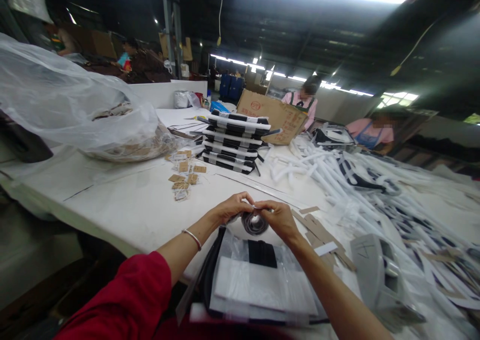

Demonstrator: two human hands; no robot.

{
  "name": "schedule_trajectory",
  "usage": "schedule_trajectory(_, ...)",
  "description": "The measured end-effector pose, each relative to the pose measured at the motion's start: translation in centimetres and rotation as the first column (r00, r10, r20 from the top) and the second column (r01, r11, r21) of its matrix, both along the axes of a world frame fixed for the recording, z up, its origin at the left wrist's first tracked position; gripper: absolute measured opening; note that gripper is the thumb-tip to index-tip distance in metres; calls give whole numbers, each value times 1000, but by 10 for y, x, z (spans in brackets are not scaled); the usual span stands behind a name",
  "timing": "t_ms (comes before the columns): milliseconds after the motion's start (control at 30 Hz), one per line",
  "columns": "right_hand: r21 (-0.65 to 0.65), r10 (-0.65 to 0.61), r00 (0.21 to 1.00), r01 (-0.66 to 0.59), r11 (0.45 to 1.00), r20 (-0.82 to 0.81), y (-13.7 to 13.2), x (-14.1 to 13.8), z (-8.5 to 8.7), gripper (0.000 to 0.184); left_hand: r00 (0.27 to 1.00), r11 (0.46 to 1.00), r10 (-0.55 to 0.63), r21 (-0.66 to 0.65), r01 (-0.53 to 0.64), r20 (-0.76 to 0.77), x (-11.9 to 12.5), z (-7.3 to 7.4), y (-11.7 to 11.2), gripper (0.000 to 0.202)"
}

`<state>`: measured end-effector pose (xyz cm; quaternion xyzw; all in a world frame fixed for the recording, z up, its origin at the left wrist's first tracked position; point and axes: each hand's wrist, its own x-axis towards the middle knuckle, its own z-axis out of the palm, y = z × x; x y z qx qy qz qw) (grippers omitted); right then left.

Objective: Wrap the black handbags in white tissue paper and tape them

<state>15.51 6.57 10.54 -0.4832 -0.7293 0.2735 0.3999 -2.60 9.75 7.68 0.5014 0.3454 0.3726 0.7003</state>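
My left hand [235, 207] and my right hand [277, 219] meet in the middle, fingertips pinched together. Between them is a dark coiled strap [255, 224], its round end facing me. At the fingertips shows a small whitish bit, too small to name. Below the hands lies a flat black bag [213, 275] with white padding under clear plastic and a black band [261, 254] across its top. Ahead and to the left, brown cardboard tags [183, 167] with strings lie scattered on the white table [123, 195].
A stack of black-and-white wrapped bags [234, 142] stands ahead. A large clear plastic bag [75, 100] fills the left. At right are a grey tape dispenser [378, 275], cardboard strips [318, 230] and piled white foam tubes [330, 180]. Behind stands a carton [270, 115]; co-workers are beyond.
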Motion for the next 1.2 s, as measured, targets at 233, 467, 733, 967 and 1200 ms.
schedule_trajectory(233,-115,-148,987,140,983,-60,4,1,2,14,998,995,58,-77,-57,7,11,-1,3,27)
schedule_trajectory(467,98,-42,998,38,994,41,2,3,-3,15,995,989,97,-113,-92,34,10,0,7,20)
schedule_trajectory(733,417,74,890,-282,864,449,-2,18,-3,24,997,984,66,-167,-57,48,4,0,12,17)
schedule_trajectory(967,426,24,956,-152,892,292,3,21,-20,14,999,985,38,-171,-32,33,6,2,6,26)
schedule_trajectory(1200,391,-11,951,-117,913,309,6,13,-18,16,990,979,141,-144,-142,-23,11,1,6,28)
